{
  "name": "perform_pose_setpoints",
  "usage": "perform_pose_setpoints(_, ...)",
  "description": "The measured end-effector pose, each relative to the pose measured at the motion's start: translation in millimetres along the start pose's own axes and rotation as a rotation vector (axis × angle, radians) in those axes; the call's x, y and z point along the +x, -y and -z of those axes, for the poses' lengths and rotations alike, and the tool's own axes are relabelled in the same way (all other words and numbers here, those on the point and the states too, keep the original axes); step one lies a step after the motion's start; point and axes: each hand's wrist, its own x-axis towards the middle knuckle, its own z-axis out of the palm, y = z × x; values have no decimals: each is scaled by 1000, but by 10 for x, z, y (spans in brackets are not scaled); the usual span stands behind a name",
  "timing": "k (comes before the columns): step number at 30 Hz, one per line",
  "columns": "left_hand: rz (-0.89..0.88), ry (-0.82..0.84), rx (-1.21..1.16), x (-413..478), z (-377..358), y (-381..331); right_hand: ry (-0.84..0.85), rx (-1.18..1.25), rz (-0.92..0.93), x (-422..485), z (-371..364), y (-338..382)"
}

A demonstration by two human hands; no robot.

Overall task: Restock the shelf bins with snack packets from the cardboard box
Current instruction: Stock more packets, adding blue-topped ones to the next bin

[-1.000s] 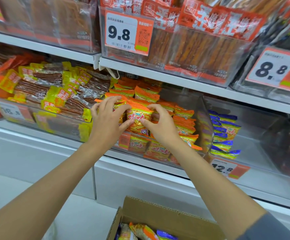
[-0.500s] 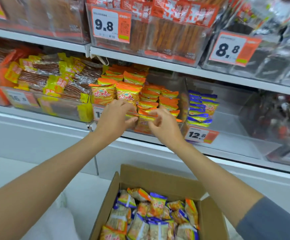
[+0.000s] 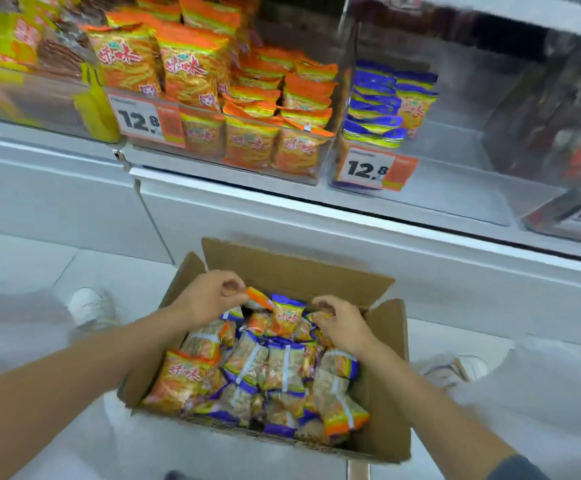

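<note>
An open cardboard box (image 3: 299, 268) stands on the floor, filled with several orange and purple snack packets. My left hand (image 3: 209, 297) is at the box's far left, pinching the corner of an orange packet (image 3: 259, 299). My right hand (image 3: 342, 323) is at the far right, fingers curled on a packet (image 3: 318, 317) in the pile. On the shelf above, a clear bin (image 3: 233, 143) holds several orange packets. The bin to its right (image 3: 448, 174) holds a small stack of purple packets (image 3: 375, 109).
Price tags reading 12.8 (image 3: 143, 119) hang on both bin fronts. A bin of yellow and brown packets (image 3: 22, 50) is at the upper left. White shoes (image 3: 89, 308) stand on the pale floor on both sides of the box. The shelf's white base runs behind the box.
Both hands have left the orange-packet bin and come down into the box. The view has tilted down, so the box fills the lower frame.
</note>
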Motion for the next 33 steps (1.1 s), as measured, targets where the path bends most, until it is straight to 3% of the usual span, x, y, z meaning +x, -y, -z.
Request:
perform_pose_setpoints(4, 71, 39, -60, 49, -178, 182, 97, 202, -193, 392, -452, -121)
perform_pose_setpoints(8, 104, 74, -102, 36, -249, 227, 40, 394, -289, 654, -849, -171)
perform_pose_setpoints(12, 123, 94, -97, 40, -295, 258, 2, 204, -198, 634, -959, -281)
perform_pose_setpoints(18, 125, 117, -172, 101, -452, 78, -79, 350, 26, 364, -499, -83)
perform_pose_setpoints(24, 267, 303, -432, 111, -521, -53, 113, 547, 41, 65, -247, 142)
perform_pose_setpoints(28, 311, 191, -449, 60, -484, 66, 162, 372, -29, 114, -405, -94)
perform_pose_setpoints(33, 352, 190, -469, 15, -446, 257, 367, 69, -98, 253, -766, -426)
